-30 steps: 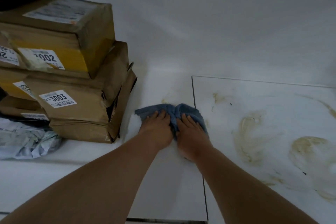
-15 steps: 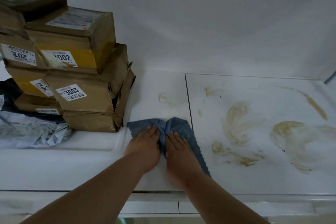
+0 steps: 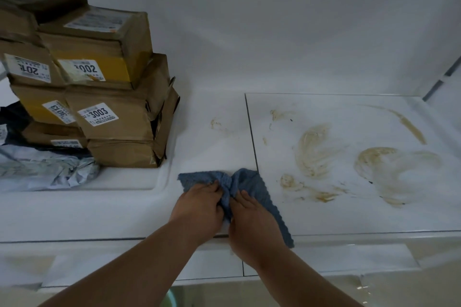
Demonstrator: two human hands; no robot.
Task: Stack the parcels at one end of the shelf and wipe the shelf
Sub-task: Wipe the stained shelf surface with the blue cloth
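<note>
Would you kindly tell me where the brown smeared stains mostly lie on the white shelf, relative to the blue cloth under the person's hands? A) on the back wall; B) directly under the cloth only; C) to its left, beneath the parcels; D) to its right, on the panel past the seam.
D: the brown smeared stains spread over the white shelf panel right of the blue knitted cloth, while the stacked brown cardboard parcels stand left.

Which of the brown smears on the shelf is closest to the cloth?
The small smear just right of the blue cloth, near the shelf's front; the others lie farther right or farther back.
</note>
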